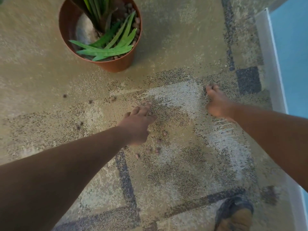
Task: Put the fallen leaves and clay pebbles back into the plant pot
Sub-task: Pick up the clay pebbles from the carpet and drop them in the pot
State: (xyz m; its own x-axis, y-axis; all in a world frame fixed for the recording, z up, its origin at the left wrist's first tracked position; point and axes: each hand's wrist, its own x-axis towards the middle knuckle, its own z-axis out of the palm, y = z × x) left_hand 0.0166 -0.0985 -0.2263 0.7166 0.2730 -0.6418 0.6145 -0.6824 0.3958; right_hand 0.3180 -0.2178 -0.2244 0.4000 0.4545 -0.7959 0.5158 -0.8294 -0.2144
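A brown plant pot (116,64) stands on the carpet at the upper left, with a green plant, loose green leaves (106,50) and clay pebbles (137,20) inside it. Several clay pebbles (157,150) lie scattered on the carpet below and left of the pot. My left hand (138,122) reaches over the carpet, fingers touching a pebble (150,113). My right hand (216,102) hovers to the right with fingertips pinched together; whether they hold anything is hidden.
The patterned carpet (175,172) covers the floor. A white baseboard (273,72) and blue wall (293,55) run along the right. A shoe (235,214) shows at the bottom right. More pebbles (80,125) lie at the left.
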